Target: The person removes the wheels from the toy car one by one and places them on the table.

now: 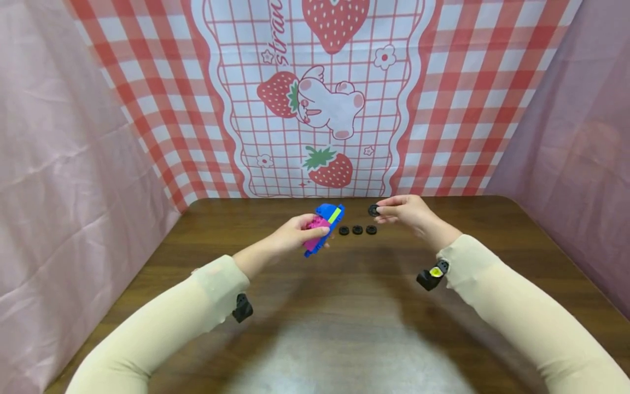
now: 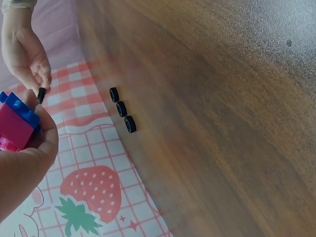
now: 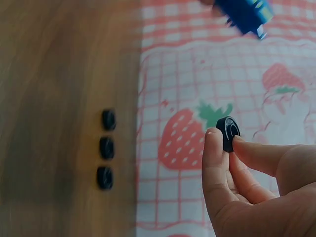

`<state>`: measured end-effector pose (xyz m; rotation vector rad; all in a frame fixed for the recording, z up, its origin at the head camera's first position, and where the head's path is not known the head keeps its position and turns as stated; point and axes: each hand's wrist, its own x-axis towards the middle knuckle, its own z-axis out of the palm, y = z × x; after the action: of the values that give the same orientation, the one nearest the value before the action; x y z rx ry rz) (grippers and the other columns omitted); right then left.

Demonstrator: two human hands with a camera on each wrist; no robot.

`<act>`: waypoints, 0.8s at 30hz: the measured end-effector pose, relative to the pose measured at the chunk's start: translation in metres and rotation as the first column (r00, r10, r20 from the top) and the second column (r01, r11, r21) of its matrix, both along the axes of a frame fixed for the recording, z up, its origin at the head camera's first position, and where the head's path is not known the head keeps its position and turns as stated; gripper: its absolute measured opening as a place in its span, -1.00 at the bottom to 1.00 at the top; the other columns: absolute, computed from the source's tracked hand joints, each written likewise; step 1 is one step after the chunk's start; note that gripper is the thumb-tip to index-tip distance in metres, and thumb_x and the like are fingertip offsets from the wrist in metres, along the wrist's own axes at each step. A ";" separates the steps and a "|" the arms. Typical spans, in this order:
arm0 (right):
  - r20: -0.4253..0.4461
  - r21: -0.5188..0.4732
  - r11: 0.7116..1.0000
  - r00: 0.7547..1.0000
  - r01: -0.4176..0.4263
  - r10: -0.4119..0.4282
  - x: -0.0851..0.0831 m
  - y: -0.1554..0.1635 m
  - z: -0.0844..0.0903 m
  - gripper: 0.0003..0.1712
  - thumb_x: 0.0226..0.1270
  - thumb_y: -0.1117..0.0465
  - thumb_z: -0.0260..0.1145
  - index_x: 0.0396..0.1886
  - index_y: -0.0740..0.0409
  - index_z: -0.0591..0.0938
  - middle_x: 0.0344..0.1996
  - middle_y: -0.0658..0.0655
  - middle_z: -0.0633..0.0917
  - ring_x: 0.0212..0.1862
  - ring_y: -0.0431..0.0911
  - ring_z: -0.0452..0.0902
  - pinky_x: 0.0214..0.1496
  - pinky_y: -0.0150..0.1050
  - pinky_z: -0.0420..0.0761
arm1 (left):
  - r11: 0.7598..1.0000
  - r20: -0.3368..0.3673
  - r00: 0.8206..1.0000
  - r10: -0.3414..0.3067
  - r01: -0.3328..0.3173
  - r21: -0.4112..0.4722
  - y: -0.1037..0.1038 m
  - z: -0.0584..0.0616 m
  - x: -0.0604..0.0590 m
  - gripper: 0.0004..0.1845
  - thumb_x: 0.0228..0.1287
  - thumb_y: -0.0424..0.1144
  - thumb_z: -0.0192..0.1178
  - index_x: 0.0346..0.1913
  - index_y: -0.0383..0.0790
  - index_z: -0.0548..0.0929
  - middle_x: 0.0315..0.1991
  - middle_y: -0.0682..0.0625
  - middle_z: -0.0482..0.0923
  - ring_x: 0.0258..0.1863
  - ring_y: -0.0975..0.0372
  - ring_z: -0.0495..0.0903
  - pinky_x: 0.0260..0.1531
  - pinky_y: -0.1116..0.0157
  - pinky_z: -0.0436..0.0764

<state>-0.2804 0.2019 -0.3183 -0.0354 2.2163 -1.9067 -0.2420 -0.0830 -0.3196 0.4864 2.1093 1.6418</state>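
My left hand (image 1: 300,232) grips a toy block car (image 1: 323,227) of blue, pink and lime pieces, lifted above the brown table (image 1: 344,306); the car (image 2: 17,123) fills the left wrist view's left edge. My right hand (image 1: 401,210) pinches a small black wheel (image 1: 373,210) between thumb and fingertips, just right of the car. The pinched wheel (image 3: 228,133) shows clearly in the right wrist view. Three more black wheels (image 1: 357,230) lie in a short row on the table between the hands; this row of wheels (image 2: 122,109) (image 3: 106,148) shows in both wrist views.
A red checked strawberry cloth (image 1: 320,98) hangs behind the table's far edge. Pink curtains (image 1: 64,164) close in both sides. Bare wood stretches toward me in front of the hands.
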 end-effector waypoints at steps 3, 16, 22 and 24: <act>0.032 0.022 1.000 0.999 0.022 -0.022 -0.007 0.007 -0.005 -0.52 0.42 0.34 0.17 0.22 0.55 0.39 -0.43 -0.03 0.72 -0.31 -0.16 0.74 -0.03 -0.27 0.66 | 1.000 -0.012 1.000 -0.012 0.012 0.009 0.000 0.000 0.001 -0.59 0.46 -0.21 0.07 0.21 -0.41 0.38 0.09 -0.30 0.59 0.08 -0.20 0.57 -0.01 0.12 0.64; 0.117 -0.009 0.993 0.986 0.116 -0.114 -0.039 0.030 -0.049 -0.56 0.38 0.49 0.12 0.17 0.68 0.36 -0.54 0.02 0.68 -0.48 -0.21 0.67 -0.08 -0.23 0.69 | 1.000 -0.026 1.000 0.000 0.000 -0.004 0.001 0.001 0.005 -0.64 0.42 -0.20 0.13 0.12 -0.37 0.44 0.05 -0.25 0.63 -0.17 0.20 0.70 -0.05 0.21 0.66; 0.189 0.004 0.985 0.968 0.170 -0.168 -0.044 0.030 -0.058 -0.61 0.31 0.52 0.16 0.10 0.65 0.44 -0.56 0.06 0.66 -0.52 -0.20 0.66 -0.21 -0.31 0.70 | 1.000 -0.007 1.000 0.011 -0.011 -0.002 0.002 0.002 0.006 -0.64 0.41 -0.21 0.14 0.13 -0.37 0.45 0.04 -0.24 0.64 -0.11 0.08 0.69 -0.03 0.20 0.65; 0.202 0.041 0.982 0.961 0.186 -0.191 -0.046 0.031 -0.061 -0.59 0.28 0.52 0.20 0.11 0.64 0.45 -0.53 0.09 0.65 -0.54 -0.19 0.67 -0.21 -0.30 0.70 | 1.000 -0.003 1.000 0.010 -0.010 -0.003 0.002 0.003 0.005 -0.65 0.41 -0.21 0.14 0.12 -0.37 0.45 0.05 -0.26 0.63 -0.05 -0.01 0.67 -0.03 0.20 0.65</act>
<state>-0.3266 0.2329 -0.3794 0.3727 2.1663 -1.8823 -0.2366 -0.0813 -0.3166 0.4777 2.1193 1.6441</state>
